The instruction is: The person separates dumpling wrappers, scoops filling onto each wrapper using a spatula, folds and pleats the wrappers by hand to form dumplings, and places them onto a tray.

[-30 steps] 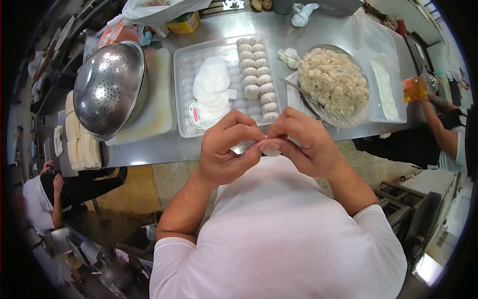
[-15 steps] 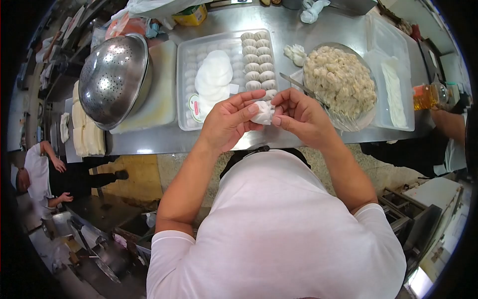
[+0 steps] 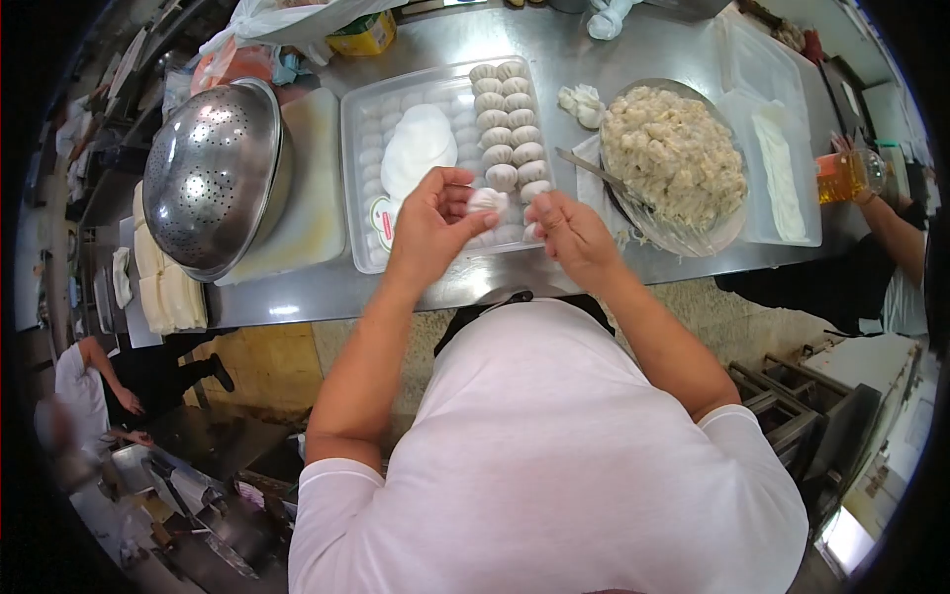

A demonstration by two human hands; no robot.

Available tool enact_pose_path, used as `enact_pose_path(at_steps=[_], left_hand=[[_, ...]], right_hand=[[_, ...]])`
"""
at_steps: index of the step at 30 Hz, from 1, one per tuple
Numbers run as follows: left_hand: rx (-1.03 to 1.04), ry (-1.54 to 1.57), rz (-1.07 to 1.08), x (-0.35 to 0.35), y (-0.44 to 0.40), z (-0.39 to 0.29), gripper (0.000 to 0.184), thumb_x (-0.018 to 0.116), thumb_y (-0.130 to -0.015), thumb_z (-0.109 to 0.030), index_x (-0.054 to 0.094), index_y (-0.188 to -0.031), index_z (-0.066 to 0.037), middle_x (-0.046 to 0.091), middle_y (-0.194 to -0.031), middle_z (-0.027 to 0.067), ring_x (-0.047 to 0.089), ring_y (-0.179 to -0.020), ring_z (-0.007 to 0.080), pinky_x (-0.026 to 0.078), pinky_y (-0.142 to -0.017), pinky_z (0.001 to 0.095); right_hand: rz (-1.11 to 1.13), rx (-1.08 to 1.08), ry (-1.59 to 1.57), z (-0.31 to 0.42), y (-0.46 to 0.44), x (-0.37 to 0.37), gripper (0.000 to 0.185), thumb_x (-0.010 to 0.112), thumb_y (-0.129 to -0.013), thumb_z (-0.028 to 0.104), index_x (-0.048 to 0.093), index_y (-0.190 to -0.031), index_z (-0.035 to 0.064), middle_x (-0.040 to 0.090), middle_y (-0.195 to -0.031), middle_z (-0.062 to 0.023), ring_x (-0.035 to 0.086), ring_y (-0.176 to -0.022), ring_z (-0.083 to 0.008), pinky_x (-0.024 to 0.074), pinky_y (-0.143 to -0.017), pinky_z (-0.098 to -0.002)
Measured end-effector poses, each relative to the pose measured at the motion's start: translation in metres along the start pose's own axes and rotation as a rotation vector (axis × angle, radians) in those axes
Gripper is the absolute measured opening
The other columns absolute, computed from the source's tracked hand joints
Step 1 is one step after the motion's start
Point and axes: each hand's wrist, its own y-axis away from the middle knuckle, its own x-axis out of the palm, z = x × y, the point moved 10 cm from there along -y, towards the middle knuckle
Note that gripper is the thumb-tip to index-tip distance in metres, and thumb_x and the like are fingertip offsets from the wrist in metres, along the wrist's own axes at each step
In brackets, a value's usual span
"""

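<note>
A pleated white dumpling [image 3: 487, 201] is pinched in the fingers of my left hand [image 3: 427, 230], over the front of a clear plastic tray [image 3: 353, 198]. My right hand [image 3: 582, 238] is just to the right, thumb and fingers pressed together; whether a bit of dough is between them I cannot make out. Two columns of finished dumplings [image 3: 498, 137] line the tray's right side. Left of them lies a stack of round white wrappers [image 3: 418, 148], partly behind my left hand. A large bowl of pale chunky filling [image 3: 673, 153] stands right of the tray, a flat-bladed tool [image 3: 586, 166] resting at its edge.
An upturned steel colander [image 3: 213, 178] and a cutting board [image 3: 315, 188] are at left. A dough lump [image 3: 582, 105] lies behind the filling, and a clear plastic box [image 3: 777, 178] stands at right. A co-worker's arm [image 3: 896, 233] reaches a bottle of yellow liquid [image 3: 849, 176]. Another person [image 3: 89, 386] stands at left.
My hands have moved apart. The dumpling, held between both before, is now in my left hand, slightly left. My right hand has drawn away with its fingers closed.
</note>
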Motion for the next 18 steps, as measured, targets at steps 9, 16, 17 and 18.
enact_pose_path(at_steps=[9, 16, 17, 18], left_hand=[[0.234, -0.47, 0.136, 0.024, -0.023, 0.004, 0.029, 0.079, -0.082, -0.002, 0.069, -0.109, -0.006, 0.065, -0.101, 0.0068, 0.062, -0.084, 0.0182, 0.054, -0.078, 0.0318], [0.409, -0.583, 0.07, 0.037, -0.026, 0.009, 0.028, 0.076, -0.082, 0.0, 0.066, -0.108, -0.005, 0.056, -0.111, 0.0131, 0.064, -0.093, 0.0269, 0.056, -0.08, 0.0378], [0.409, -0.582, 0.071, 0.038, -0.025, 0.009, 0.028, 0.076, -0.082, 0.0, 0.066, -0.108, -0.005, 0.056, -0.111, 0.0131, 0.064, -0.093, 0.0269, 0.056, -0.08, 0.0378], [0.393, -0.563, 0.05, 0.037, -0.023, 0.006, 0.033, 0.078, -0.081, 0.001, 0.063, -0.11, -0.004, 0.056, -0.109, 0.0138, 0.064, -0.092, 0.0283, 0.056, -0.079, 0.0384]], right_hand=[[0.005, -0.073, 0.172, 0.003, 0.013, -0.025, 0.02, 0.066, -0.101, 0.02, 0.062, -0.094, 0.0015, 0.055, -0.077, 0.0037, 0.044, -0.07, -0.0058, 0.0379, -0.061, -0.0245], [-0.069, -0.045, 0.197, -0.007, 0.025, -0.041, 0.02, 0.067, -0.1, 0.019, 0.062, -0.094, 0.001, 0.054, -0.076, 0.0036, 0.044, -0.07, -0.0058, 0.0367, -0.06, -0.0246], [-0.071, -0.043, 0.197, -0.007, 0.026, -0.041, 0.019, 0.067, -0.1, 0.019, 0.063, -0.095, 0.001, 0.054, -0.076, 0.0035, 0.044, -0.07, -0.0059, 0.0365, -0.06, -0.0245], [-0.071, -0.043, 0.197, -0.007, 0.027, -0.042, 0.019, 0.067, -0.1, 0.019, 0.063, -0.095, 0.001, 0.054, -0.076, 0.0035, 0.044, -0.07, -0.0059, 0.0365, -0.06, -0.0245]])
